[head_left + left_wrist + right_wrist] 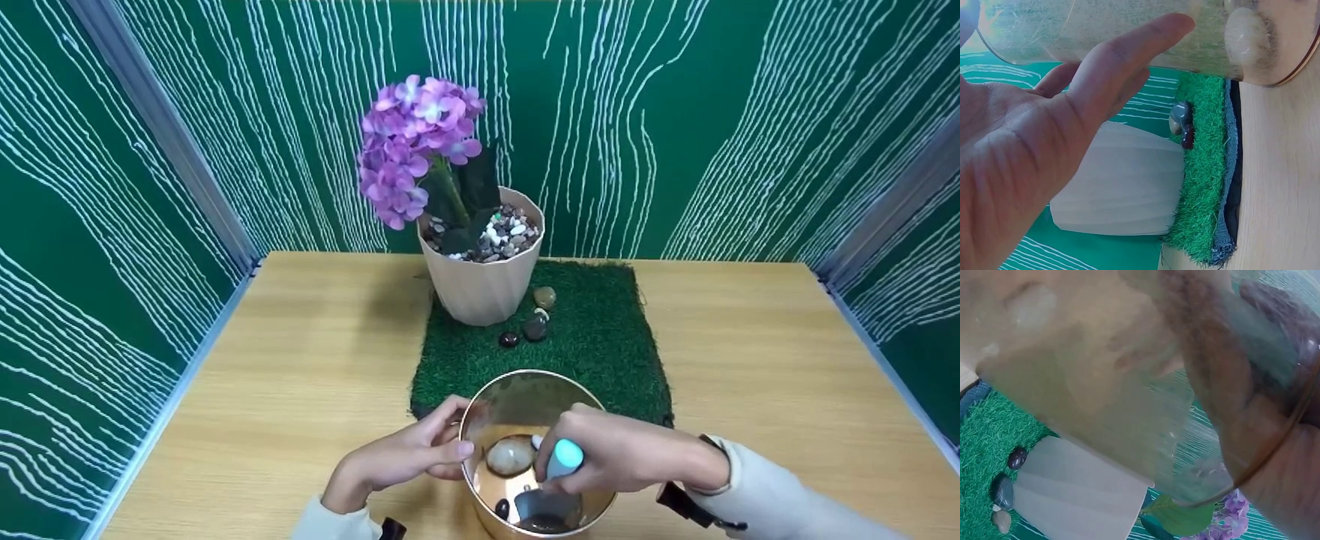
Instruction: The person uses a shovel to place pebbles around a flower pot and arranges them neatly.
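Observation:
A clear, amber-tinted glass container (pixel 534 373) stands upright at the table's front edge, with a large pale stone (pixel 511 456), a small dark stone (pixel 502 508) and a white pebble (pixel 536 442) inside. My left hand (pixel 409 454) holds its left side, thumb near the rim and fingers against the wall. Reaching in through the mouth, my right hand (pixel 600 450) grips the teal handle of a small shovel (pixel 566 456). Its greyish blade points down toward the container's bottom. In the right wrist view, the glass blurs the right hand (pixel 1230 382).
Behind the container lies a green turf mat (pixel 600 330). A pale pot (pixel 484 292) of pebbles with a purple flower (pixel 420 142) stands at its back left. Several loose stones (pixel 535 327) lie beside the pot. Green, white-lined walls (pixel 600 135) enclose the wooden table (pixel 300 360).

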`<action>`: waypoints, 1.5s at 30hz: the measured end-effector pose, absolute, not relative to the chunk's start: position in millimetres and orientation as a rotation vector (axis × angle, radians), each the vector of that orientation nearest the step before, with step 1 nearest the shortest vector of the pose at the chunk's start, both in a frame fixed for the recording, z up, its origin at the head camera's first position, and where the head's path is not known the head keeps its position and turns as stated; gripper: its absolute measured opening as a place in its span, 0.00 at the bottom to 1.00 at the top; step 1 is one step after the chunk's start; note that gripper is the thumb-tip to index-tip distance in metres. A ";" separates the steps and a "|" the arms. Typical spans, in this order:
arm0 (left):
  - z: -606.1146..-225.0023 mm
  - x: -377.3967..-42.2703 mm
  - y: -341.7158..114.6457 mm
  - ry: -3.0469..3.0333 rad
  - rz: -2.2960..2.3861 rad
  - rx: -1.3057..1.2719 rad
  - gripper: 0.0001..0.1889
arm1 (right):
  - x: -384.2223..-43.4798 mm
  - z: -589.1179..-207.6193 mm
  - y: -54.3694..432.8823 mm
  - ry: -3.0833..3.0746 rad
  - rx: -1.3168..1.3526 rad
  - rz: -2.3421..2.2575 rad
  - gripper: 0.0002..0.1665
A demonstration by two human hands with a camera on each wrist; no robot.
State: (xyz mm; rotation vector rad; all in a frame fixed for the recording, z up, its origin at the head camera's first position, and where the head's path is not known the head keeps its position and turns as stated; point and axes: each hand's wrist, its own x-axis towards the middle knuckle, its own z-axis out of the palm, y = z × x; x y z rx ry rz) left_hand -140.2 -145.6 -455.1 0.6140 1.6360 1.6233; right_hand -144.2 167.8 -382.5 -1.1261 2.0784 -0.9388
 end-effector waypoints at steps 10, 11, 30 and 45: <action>-455.2 -139.2 -145.1 1.642 1.613 0.600 0.34 | -146.6 -386.4 163.3 2.087 -1.005 -1.006 0.05; -454.9 -139.2 -145.3 1.643 1.612 0.601 0.34 | -146.9 -386.6 162.9 2.079 -0.999 -1.018 0.05; -454.8 -139.1 -145.8 1.656 1.606 0.596 0.36 | -154.2 -387.2 164.2 1.944 -0.982 -1.139 0.08; -455.4 -139.7 -146.1 1.673 1.591 0.610 0.37 | -157.3 -382.4 172.3 1.897 -0.897 -1.265 0.13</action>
